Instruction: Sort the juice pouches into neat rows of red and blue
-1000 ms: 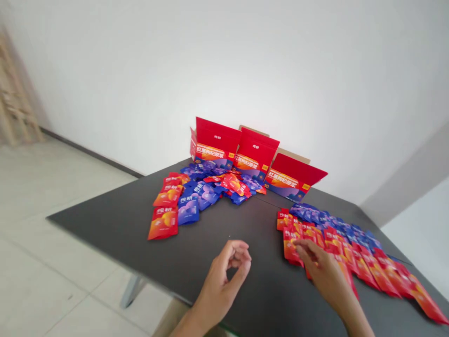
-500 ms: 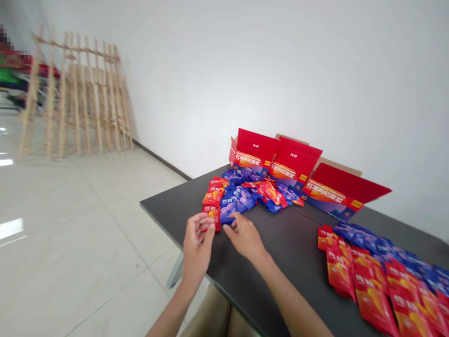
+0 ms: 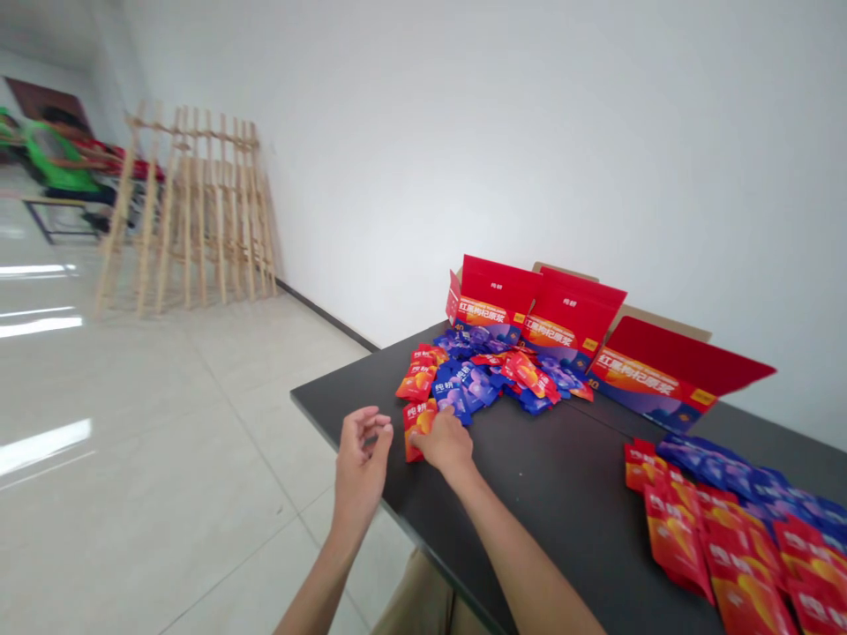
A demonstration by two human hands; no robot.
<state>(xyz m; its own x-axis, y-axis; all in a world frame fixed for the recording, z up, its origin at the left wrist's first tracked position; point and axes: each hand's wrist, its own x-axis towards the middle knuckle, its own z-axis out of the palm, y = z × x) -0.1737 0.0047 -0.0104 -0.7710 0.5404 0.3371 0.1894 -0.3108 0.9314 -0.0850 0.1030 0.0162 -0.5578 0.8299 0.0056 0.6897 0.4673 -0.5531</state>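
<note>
Right hand (image 3: 447,447) pinches 1 red packet (image 3: 411,434) near the left edge of the worktop (image 3: 562,476). Left hand (image 3: 361,454) is half-curled, holding nothing, beside that edge. Advisable: light grip, without dragging the adjacent blue packet (image 3: 452,388).

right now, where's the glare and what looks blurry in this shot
Head view, left: bright glare streaks the pale floor; head view, upper left: the seated person in green is blurred; head view, lower right: the red pouches look soft; head view, centre right: large print on the red boxes reads clearer.
</note>
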